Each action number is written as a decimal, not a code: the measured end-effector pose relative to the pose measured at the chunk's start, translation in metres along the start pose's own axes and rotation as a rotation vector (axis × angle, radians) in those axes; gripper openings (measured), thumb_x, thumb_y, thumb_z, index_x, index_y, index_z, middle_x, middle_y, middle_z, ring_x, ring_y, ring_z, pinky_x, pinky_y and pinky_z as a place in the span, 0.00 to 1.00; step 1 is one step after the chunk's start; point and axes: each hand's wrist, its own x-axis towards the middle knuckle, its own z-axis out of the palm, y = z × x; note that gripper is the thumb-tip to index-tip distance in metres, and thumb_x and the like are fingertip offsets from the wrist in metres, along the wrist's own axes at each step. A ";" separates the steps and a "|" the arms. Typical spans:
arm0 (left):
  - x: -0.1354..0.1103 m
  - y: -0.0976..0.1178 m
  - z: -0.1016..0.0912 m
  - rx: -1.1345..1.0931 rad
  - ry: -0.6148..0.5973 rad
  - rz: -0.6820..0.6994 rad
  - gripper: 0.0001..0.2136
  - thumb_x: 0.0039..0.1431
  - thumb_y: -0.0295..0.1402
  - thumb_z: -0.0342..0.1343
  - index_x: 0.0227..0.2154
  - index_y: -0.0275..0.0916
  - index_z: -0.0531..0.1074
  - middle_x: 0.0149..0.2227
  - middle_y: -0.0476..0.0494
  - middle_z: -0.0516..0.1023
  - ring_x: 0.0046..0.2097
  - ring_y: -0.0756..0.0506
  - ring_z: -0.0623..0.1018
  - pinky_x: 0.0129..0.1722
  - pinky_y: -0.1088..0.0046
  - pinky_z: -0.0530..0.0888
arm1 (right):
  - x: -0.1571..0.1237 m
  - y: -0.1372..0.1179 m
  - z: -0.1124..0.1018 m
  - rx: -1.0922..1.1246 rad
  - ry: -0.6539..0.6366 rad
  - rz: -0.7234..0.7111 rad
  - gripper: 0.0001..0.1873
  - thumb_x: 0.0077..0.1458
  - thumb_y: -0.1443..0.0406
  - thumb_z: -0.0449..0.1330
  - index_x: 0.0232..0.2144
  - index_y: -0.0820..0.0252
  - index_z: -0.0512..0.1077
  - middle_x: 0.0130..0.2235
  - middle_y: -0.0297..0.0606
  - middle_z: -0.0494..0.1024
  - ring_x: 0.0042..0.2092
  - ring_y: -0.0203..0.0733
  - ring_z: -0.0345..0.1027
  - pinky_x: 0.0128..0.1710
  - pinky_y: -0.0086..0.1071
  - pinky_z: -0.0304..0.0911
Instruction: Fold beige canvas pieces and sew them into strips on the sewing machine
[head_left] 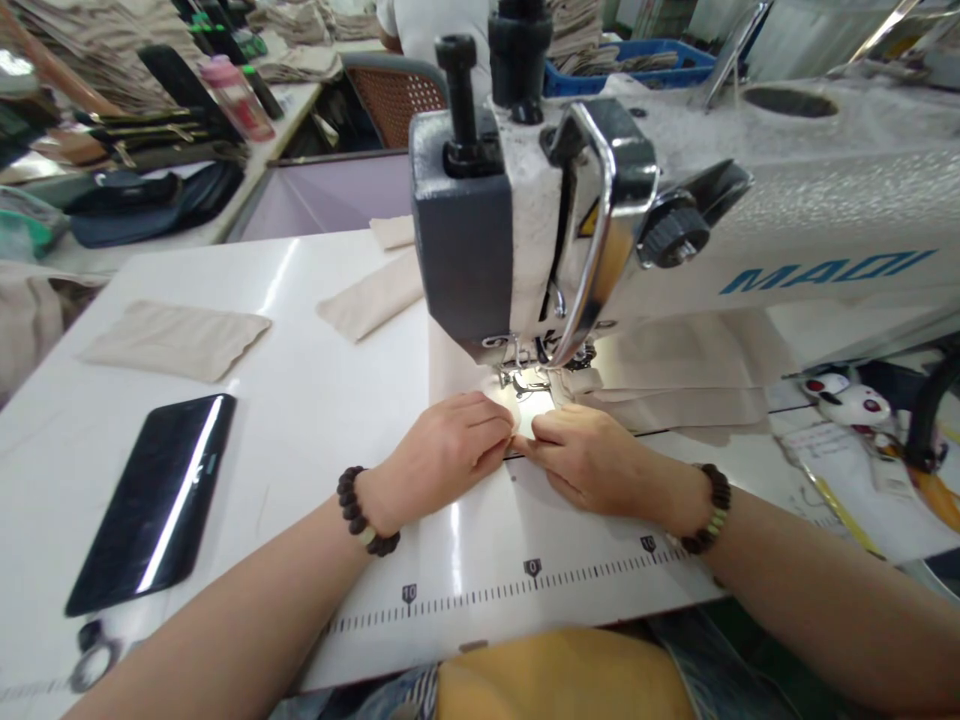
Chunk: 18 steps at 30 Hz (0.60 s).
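My left hand has its fingers pinched together just in front of the sewing machine's presser foot. A piece of beige fabric lies beneath and behind those fingers, its edge between the fingertips. Close by on the other side, my right hand is curled, its index finger reaching toward the left fingertips at the fabric edge. The fingers hide most of what they grip. Light from the sewing machine falls on the needle area. More beige fabric lies under the machine arm to the right.
Loose beige pieces and a black phone lie on the white table at left. A ruler scale runs along the front edge. To the right are a small white-and-red figure and a yellow pencil-like stick.
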 end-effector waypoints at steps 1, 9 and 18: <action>0.000 0.000 0.000 0.013 -0.032 0.009 0.06 0.60 0.25 0.49 0.28 0.33 0.69 0.31 0.42 0.74 0.35 0.47 0.72 0.36 0.70 0.72 | 0.000 0.000 0.000 -0.001 0.007 0.001 0.10 0.54 0.70 0.52 0.37 0.64 0.71 0.28 0.37 0.67 0.29 0.40 0.56 0.30 0.33 0.50; -0.001 -0.003 0.001 0.038 -0.092 0.017 0.06 0.60 0.25 0.49 0.29 0.32 0.69 0.32 0.43 0.74 0.35 0.46 0.72 0.37 0.69 0.72 | 0.000 0.000 0.000 -0.005 0.013 -0.010 0.08 0.54 0.70 0.53 0.33 0.65 0.71 0.28 0.37 0.67 0.29 0.40 0.56 0.31 0.33 0.50; -0.003 -0.002 0.000 0.055 -0.098 0.020 0.08 0.62 0.28 0.47 0.31 0.32 0.70 0.34 0.42 0.74 0.36 0.47 0.73 0.39 0.69 0.73 | -0.001 0.001 -0.001 -0.002 -0.011 -0.024 0.10 0.55 0.70 0.50 0.37 0.65 0.71 0.28 0.37 0.67 0.29 0.40 0.56 0.31 0.34 0.50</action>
